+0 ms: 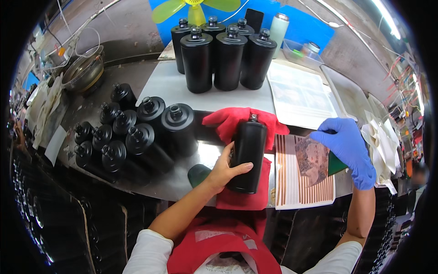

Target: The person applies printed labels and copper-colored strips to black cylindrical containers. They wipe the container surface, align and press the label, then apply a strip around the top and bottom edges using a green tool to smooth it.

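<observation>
My bare left hand (228, 168) wraps round a glossy black bottle (250, 155) with a narrow neck, tilted over a red cloth (242, 196). My right hand (342, 146), in a blue glove, has its fingers closed at the upper edge of a thin patterned film (312, 160). Below that palm a dark green flat piece (336, 165) sticks out; whether the hand grips it too is hidden. Under the film lies a sheet with brown stripes (292, 182). Beside my left wrist rests a dark green rounded object (199, 174).
Several black bottles (178, 118) stand at the left, and more black bottles (230, 59) stand on a white board (159, 86) at the back. Printed sheets (301, 96) and a tray (344, 86) are at the right. A metal bowl (84, 71) and fan (196, 9) are farther off.
</observation>
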Demonstrator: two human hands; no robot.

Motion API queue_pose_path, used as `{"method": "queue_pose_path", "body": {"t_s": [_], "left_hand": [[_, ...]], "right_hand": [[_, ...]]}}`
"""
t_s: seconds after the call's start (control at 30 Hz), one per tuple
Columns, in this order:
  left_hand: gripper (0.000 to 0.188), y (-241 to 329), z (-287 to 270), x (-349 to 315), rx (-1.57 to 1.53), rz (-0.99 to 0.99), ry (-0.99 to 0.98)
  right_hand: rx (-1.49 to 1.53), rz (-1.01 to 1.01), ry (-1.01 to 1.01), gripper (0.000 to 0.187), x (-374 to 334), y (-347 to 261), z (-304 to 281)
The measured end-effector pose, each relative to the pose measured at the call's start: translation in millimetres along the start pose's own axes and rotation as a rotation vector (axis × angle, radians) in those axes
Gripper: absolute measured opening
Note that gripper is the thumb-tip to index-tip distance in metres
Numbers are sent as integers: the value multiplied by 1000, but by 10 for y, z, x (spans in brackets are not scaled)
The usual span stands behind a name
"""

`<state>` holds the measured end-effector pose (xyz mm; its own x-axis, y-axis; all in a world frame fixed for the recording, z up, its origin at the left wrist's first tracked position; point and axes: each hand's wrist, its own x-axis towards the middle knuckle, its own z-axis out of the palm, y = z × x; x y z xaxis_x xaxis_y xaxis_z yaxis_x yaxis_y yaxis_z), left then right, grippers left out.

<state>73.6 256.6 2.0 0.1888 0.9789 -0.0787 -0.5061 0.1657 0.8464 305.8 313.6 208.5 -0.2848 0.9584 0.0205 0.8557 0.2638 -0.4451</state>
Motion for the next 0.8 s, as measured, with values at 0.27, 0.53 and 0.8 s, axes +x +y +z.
{"method": "queue_pose_path", "body": {"t_s": [0.27, 0.53, 0.8], "left_hand": [[124, 207, 257, -112, 787, 75, 178], [105, 159, 114, 7, 531, 37, 98], [89, -71, -56, 90, 178, 92, -36]], "right_hand": [[-3, 139, 83, 15, -303, -19, 179], [29, 32, 68, 14, -266, 105, 476], [165, -11, -101, 13, -392, -154, 390]]}}
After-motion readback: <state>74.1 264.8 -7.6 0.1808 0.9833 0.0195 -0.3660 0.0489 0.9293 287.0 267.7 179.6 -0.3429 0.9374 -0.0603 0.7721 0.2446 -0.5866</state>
